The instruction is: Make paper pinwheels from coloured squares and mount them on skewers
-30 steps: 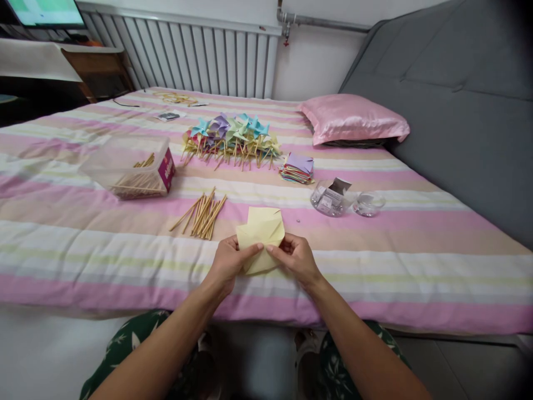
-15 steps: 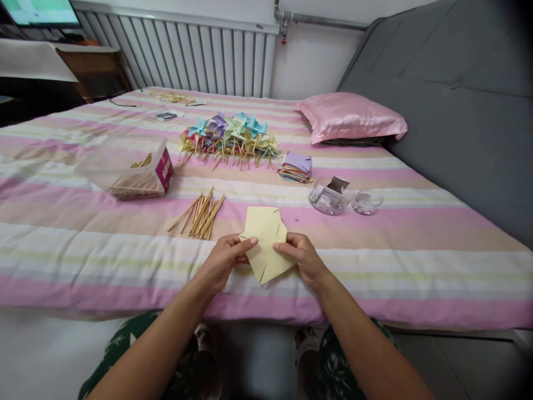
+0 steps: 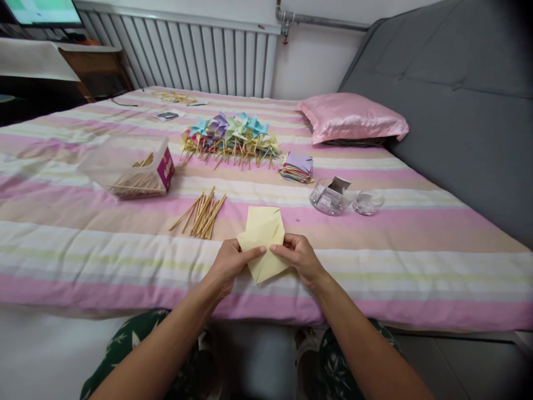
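Note:
Pale yellow paper (image 3: 263, 230) with slits at its corners is held over the bed's front part. My left hand (image 3: 236, 261) grips its left side, thumb lying on top and fingers beneath. On the other side, my right hand (image 3: 300, 257) pinches the paper with its thumb close to the left one. A second yellow layer sticks out behind the front one; whether they are separate sheets I cannot tell. Just beyond the hands lies a loose pile of thin wooden sticks (image 3: 204, 215). A tiny shiny piece (image 3: 297, 220) rests on the cover to the right.
Finished paper pinwheels (image 3: 233, 133) lie mid-bed, with a stack of coloured paper (image 3: 297, 168) beside them. A clear tub of sticks (image 3: 137, 183) stands left. Two small clear containers (image 3: 328, 201) with shiny bits are at right, and a pink pillow (image 3: 353, 118) lies behind.
My left thumb has slid inward across the paper, nearer to the right thumb. The paper's left side has shifted slightly, and the hands stay in nearly the same place.

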{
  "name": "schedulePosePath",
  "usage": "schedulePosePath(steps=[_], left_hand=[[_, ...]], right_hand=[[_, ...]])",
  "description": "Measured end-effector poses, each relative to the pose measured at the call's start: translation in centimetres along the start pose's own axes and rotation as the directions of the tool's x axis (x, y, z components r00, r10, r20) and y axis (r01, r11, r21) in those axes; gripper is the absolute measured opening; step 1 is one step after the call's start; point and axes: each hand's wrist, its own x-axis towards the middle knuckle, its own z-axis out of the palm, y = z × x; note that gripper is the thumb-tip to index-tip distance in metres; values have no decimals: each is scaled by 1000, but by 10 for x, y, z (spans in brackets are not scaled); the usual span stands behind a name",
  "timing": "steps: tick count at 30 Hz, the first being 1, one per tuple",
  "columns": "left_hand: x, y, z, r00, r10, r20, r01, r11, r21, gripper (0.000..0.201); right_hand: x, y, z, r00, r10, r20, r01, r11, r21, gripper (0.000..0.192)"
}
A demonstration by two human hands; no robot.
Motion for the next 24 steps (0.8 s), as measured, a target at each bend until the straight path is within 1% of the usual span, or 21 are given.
schedulePosePath(steps=[5,7,9,11,12,14,15,16,17,20,21,22,24], left_hand=[[1,0,1,1000,-8,-25,8,1000,0,33],[1,2,1,999,-4,-55,2,1000,-22,35],[1,6,0,996,6,-85,-11,998,-64,37],[3,12,-2,992,24,-125,-38,993,-110,37],[4,15,-4,987,32,-155,-52,991,-126,36],[6,19,-9,974,34,-224,-69,987,-148,33],[7,21,-12,967,25,-254,-67,985,-157,32],[8,22,-14,961,13,-275,-61,984,-167,31],[8,22,-16,958,-2,-286,-51,982,-179,30],[9,22,-19,963,-42,-265,-16,978,-210,31],[8,22,-19,968,-51,-247,-3,977,-215,31],[8,22,-18,971,-58,-231,6,976,-218,31],[7,22,-16,976,-68,-206,21,975,-222,32]], right_hand=[[1,2,-1,998,-51,33,52,997,-61,29],[2,2,-2,991,-129,30,132,984,-118,30],[3,1,-3,968,-250,6,245,947,-206,35],[2,-1,-4,919,-393,-42,360,877,-319,43],[1,-2,-4,882,-466,-73,407,831,-378,45],[-2,-2,-3,796,-594,-118,475,733,-486,42],[-4,-2,-2,762,-637,-112,499,689,-526,37],[-6,-1,0,745,-662,-81,521,653,-550,33],[-7,1,1,741,-671,-27,544,622,-563,29],[-9,7,6,756,-623,201,608,553,-570,30],[-9,9,8,755,-603,256,622,535,-572,32],[-9,10,9,757,-584,293,627,523,-577,33],[-8,11,10,772,-550,318,614,519,-594,31]])
